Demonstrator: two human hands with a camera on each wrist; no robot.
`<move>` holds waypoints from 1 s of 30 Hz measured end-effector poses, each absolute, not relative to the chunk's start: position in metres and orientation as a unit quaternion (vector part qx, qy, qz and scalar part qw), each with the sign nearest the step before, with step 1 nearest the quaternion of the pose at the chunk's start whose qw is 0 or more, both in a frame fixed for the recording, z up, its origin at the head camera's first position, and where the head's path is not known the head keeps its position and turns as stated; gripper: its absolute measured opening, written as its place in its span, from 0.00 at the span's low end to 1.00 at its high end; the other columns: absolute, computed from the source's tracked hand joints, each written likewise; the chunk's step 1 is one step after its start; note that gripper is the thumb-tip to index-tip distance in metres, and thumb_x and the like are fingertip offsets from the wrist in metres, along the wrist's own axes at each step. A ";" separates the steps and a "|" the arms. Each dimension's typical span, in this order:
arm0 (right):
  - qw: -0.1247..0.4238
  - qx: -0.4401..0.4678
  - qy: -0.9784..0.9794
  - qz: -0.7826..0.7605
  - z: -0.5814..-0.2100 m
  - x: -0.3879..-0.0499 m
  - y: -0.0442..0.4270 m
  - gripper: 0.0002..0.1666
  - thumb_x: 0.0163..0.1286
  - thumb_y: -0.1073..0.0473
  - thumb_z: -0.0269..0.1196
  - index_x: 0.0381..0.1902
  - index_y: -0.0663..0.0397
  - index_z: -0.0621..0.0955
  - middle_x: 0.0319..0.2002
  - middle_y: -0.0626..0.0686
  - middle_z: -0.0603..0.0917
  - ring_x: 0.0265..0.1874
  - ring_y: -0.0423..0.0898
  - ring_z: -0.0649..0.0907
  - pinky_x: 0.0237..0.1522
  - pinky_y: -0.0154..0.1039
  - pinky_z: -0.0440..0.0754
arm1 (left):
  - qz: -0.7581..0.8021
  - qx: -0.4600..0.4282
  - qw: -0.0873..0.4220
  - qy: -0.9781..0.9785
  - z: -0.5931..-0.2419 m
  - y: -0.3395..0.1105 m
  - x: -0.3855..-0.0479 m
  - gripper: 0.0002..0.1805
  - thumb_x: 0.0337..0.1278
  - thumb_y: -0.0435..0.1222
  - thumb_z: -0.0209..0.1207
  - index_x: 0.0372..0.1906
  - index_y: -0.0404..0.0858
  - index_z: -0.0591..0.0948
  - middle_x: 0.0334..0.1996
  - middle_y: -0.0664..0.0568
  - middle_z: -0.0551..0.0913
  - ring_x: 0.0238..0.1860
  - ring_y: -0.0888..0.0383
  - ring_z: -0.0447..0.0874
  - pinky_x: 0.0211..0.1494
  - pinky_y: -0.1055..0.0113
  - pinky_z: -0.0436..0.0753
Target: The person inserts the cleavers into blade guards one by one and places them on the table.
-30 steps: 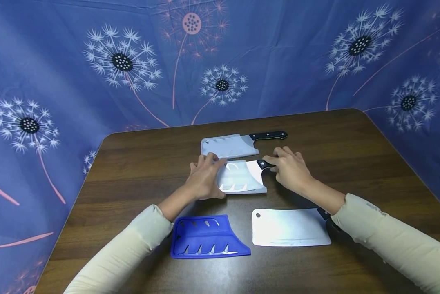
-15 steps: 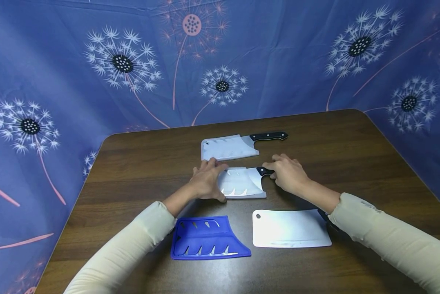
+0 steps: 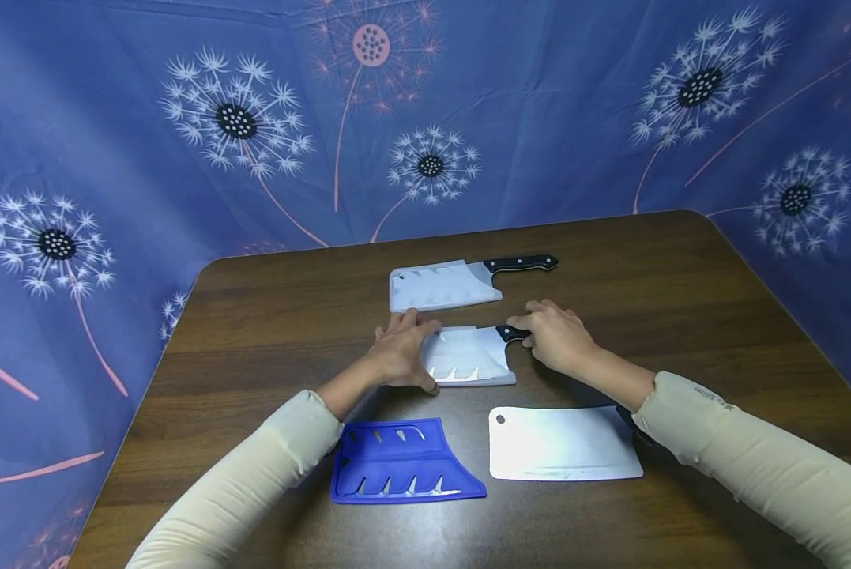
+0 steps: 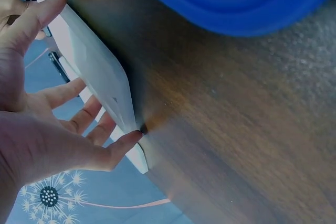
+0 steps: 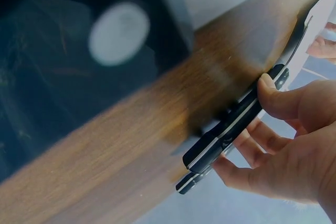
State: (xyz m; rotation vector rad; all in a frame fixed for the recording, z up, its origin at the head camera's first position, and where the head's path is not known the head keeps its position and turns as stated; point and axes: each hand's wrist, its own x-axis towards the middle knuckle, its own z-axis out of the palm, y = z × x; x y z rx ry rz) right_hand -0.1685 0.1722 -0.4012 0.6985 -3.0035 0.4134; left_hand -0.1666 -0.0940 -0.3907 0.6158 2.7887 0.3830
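A cleaver lies mid-table in a white blade sheath [image 3: 471, 356], which reaches almost to its black handle. My left hand [image 3: 400, 352] grips the sheath's left end; in the left wrist view the thumb is at one long edge and the fingers at the other. On the right, my right hand [image 3: 556, 336] holds the cleaver's black handle [image 5: 220, 135], thumb on the near side and fingers on the far side. Nearer to me lie an empty blue sheath [image 3: 404, 458] with slots and a bare cleaver [image 3: 563, 442], whose handle is partly hidden by the right sleeve.
Behind the hands lies another sheathed cleaver [image 3: 442, 286], its black handle pointing right. Everything rests on a brown wooden table [image 3: 276, 316]. A blue cloth [image 3: 539, 118] with dandelion prints hangs behind the table's far edge.
Both hands have drawn the middle cleaver and sheath slightly towards me, mostly in the first half second. The strip of bare blade beside the handle has shrunk as the sheath covers more of it.
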 end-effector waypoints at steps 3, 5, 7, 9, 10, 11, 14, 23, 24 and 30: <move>0.015 0.224 -0.965 0.135 -0.401 -0.168 0.172 0.28 0.52 0.78 0.67 0.52 0.59 0.83 0.52 0.68 0.80 0.47 0.61 0.79 0.41 0.67 0.76 | 0.132 0.216 0.129 0.959 -0.390 -0.095 -0.166 0.57 0.16 0.50 0.81 0.67 0.49 0.70 0.61 0.45 0.66 0.62 0.46 0.60 0.56 0.45 0.66; 0.015 0.224 -0.965 0.135 -0.401 -0.168 0.172 0.28 0.52 0.78 0.67 0.52 0.59 0.83 0.52 0.67 0.79 0.47 0.60 0.79 0.41 0.67 0.76 | 0.132 0.217 0.129 0.958 -0.390 -0.095 -0.165 0.58 0.17 0.50 0.81 0.67 0.49 0.70 0.60 0.46 0.66 0.62 0.46 0.60 0.55 0.45 0.66; 0.014 0.224 -0.965 0.135 -0.402 -0.167 0.171 0.27 0.53 0.77 0.67 0.53 0.59 0.83 0.52 0.67 0.79 0.47 0.60 0.78 0.41 0.68 0.75 | 0.133 0.218 0.129 0.958 -0.391 -0.095 -0.164 0.58 0.18 0.50 0.81 0.68 0.49 0.69 0.60 0.46 0.65 0.62 0.47 0.59 0.55 0.45 0.66; 0.008 0.221 -0.966 0.135 -0.401 -0.166 0.171 0.28 0.54 0.75 0.67 0.55 0.58 0.82 0.52 0.66 0.79 0.47 0.59 0.77 0.43 0.69 0.73 | 0.132 0.219 0.132 0.958 -0.391 -0.095 -0.163 0.58 0.20 0.51 0.81 0.69 0.49 0.68 0.61 0.46 0.64 0.62 0.47 0.58 0.55 0.43 0.65; 0.005 0.219 -0.966 0.136 -0.401 -0.165 0.172 0.28 0.55 0.74 0.68 0.56 0.58 0.81 0.53 0.66 0.79 0.48 0.60 0.77 0.44 0.70 0.72 | 0.132 0.221 0.132 0.957 -0.391 -0.095 -0.163 0.58 0.21 0.52 0.80 0.69 0.48 0.67 0.62 0.46 0.63 0.63 0.47 0.58 0.55 0.43 0.64; 0.002 0.217 -0.966 0.138 -0.401 -0.164 0.172 0.28 0.56 0.73 0.68 0.57 0.58 0.81 0.53 0.66 0.78 0.49 0.60 0.76 0.45 0.71 0.70 | 0.133 0.221 0.131 0.957 -0.392 -0.096 -0.162 0.59 0.22 0.53 0.80 0.70 0.48 0.66 0.63 0.46 0.63 0.63 0.47 0.57 0.55 0.42 0.63; -0.003 0.210 -0.967 0.146 -0.398 -0.161 0.175 0.30 0.57 0.70 0.69 0.60 0.57 0.79 0.54 0.65 0.77 0.52 0.61 0.74 0.49 0.73 0.66 | 0.142 0.223 0.126 0.956 -0.391 -0.098 -0.159 0.61 0.23 0.55 0.79 0.72 0.46 0.64 0.67 0.46 0.60 0.65 0.47 0.55 0.56 0.42 0.59; 0.020 0.204 -0.966 0.156 -0.383 -0.144 0.194 0.29 0.56 0.69 0.70 0.58 0.59 0.79 0.52 0.64 0.78 0.53 0.61 0.73 0.53 0.74 0.56 | 0.212 0.231 0.060 0.948 -0.382 -0.112 -0.142 0.52 0.30 0.52 0.78 0.68 0.44 0.70 0.68 0.45 0.61 0.64 0.47 0.57 0.56 0.44 0.56; 0.023 0.204 -0.966 0.156 -0.381 -0.141 0.197 0.29 0.56 0.69 0.70 0.58 0.59 0.80 0.52 0.64 0.78 0.52 0.61 0.74 0.53 0.74 0.56 | 0.218 0.233 0.055 0.946 -0.381 -0.115 -0.139 0.50 0.32 0.52 0.77 0.68 0.44 0.71 0.67 0.44 0.62 0.64 0.47 0.58 0.55 0.44 0.56; 0.036 0.210 -0.964 0.156 -0.377 -0.121 0.224 0.28 0.53 0.68 0.72 0.54 0.59 0.82 0.49 0.63 0.79 0.51 0.61 0.74 0.51 0.74 0.55 | 0.238 0.238 0.033 0.941 -0.375 -0.130 -0.114 0.43 0.40 0.49 0.74 0.65 0.42 0.73 0.66 0.43 0.64 0.63 0.47 0.59 0.55 0.44 0.53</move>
